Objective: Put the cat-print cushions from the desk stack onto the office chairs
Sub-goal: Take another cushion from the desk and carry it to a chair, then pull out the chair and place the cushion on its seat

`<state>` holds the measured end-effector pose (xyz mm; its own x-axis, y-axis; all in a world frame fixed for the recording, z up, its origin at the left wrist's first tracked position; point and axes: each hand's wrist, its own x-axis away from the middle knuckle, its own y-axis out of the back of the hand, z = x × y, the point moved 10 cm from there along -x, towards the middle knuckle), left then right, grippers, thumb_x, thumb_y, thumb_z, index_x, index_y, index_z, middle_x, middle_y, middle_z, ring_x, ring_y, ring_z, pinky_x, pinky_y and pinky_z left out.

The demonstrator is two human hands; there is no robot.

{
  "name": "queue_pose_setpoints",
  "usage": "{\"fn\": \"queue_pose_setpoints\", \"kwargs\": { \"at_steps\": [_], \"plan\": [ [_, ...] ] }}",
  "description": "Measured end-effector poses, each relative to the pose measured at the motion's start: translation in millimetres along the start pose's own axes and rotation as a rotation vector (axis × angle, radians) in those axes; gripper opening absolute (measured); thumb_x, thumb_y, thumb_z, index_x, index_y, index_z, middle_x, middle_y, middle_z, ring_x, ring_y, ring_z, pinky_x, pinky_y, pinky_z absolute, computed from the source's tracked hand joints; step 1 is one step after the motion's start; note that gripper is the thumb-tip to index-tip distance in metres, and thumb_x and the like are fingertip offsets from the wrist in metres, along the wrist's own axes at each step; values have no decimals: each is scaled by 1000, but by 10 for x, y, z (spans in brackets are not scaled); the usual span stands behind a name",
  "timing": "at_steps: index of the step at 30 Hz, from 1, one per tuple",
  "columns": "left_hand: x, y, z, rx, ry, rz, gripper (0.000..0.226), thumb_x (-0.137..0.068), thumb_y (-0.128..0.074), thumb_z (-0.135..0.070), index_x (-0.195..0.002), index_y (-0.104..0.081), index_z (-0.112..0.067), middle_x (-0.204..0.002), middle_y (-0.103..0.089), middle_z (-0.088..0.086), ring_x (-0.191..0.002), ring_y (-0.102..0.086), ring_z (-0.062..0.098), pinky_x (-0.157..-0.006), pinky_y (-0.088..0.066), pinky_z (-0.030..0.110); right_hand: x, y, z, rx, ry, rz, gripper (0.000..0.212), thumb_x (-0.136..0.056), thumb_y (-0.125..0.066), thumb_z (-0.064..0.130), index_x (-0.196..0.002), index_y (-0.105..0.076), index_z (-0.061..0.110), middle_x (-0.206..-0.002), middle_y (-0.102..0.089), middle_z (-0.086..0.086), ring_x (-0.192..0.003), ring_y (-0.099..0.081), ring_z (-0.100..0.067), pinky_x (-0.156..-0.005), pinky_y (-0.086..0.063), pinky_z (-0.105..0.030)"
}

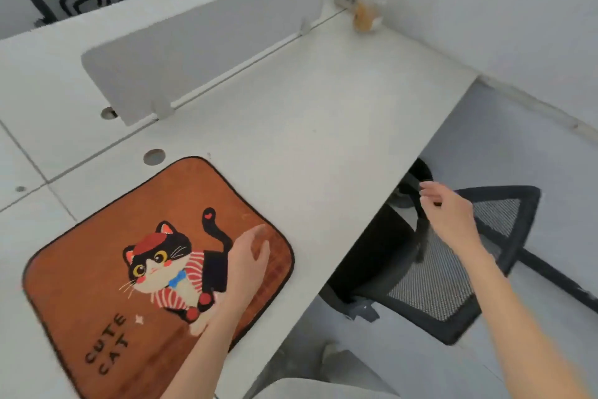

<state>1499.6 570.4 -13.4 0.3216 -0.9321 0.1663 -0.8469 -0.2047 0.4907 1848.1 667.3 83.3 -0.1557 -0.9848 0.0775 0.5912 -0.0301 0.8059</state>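
Observation:
An orange-brown cushion (pixel 97 269) with a cartoon cat and the words "CUTE CAT" lies flat on the white desk (pixel 307 127), near its front edge. My left hand (pixel 247 261) hovers over the cushion's right corner with fingers apart, holding nothing. A black office chair (pixel 453 285) with a mesh back is tucked under the desk at the right. My right hand (pixel 448 214) is above the chair's back, fingers loosely curled by a dark strap or bar; whether it grips that is unclear.
A grey divider panel (pixel 200 39) stands across the desk behind the cushion. Round cable holes (pixel 154 156) sit in the desk top. A blurred jar and an orange object (pixel 362 15) rest at the far corner by the wall. Grey floor (pixel 534 146) lies right.

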Motion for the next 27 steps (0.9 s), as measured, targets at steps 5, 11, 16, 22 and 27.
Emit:
{"fn": "queue_pose_setpoints", "kwargs": {
  "at_steps": [5,11,16,22,27],
  "plan": [
    [427,-1357,-899,-24,-214,377,26,-88,-53,-13,-113,-61,-15,-117,-64,0,-110,-57,15,-100,-43,34,328,1216,-1177,182,-185,-320,33,-86,-49,3,-118,-58,1,-119,-61,-21,-111,-55,-37,-99,-39,-41],
    [1401,-2782,-1459,-275,-300,755,56,-88,-50,-42,-137,-38,-18,-143,-43,-3,-132,-38,13,-109,-30,27,530,818,-2267,-512,-554,-50,24,-92,-50,17,-110,-58,2,-120,-58,-21,-96,-58,-27,-92,-44,-38],
    [1632,-3199,-1504,-440,-295,588,56,-86,-54,-29,-138,-36,-19,-140,-46,-1,-125,-46,15,-105,-39,29,535,248,-2240,-996,-550,254,16,-94,-45,10,-90,-59,4,-87,-65,-9,-76,-64,-18,-70,-54,-24],
    [1749,-3384,-1698,-469,-291,510,50,-85,-55,-11,-133,-43,-19,-130,-55,1,-116,-53,17,-100,-40,27,433,248,-2459,-1065,-587,268,12,-91,-41,-2,-88,-53,-1,-79,-57,-15,-68,-56,-21,-62,-55,-30],
    [2066,-3713,-1769,-446,-298,629,56,-80,-62,-15,-132,-44,-19,-130,-55,1,-115,-54,16,-101,-42,28,558,499,-2821,-1024,-608,239,22,-89,-42,-1,-69,-49,7,-67,-52,-11,-60,-51,-18,-44,-52,-22]
  ]
}}
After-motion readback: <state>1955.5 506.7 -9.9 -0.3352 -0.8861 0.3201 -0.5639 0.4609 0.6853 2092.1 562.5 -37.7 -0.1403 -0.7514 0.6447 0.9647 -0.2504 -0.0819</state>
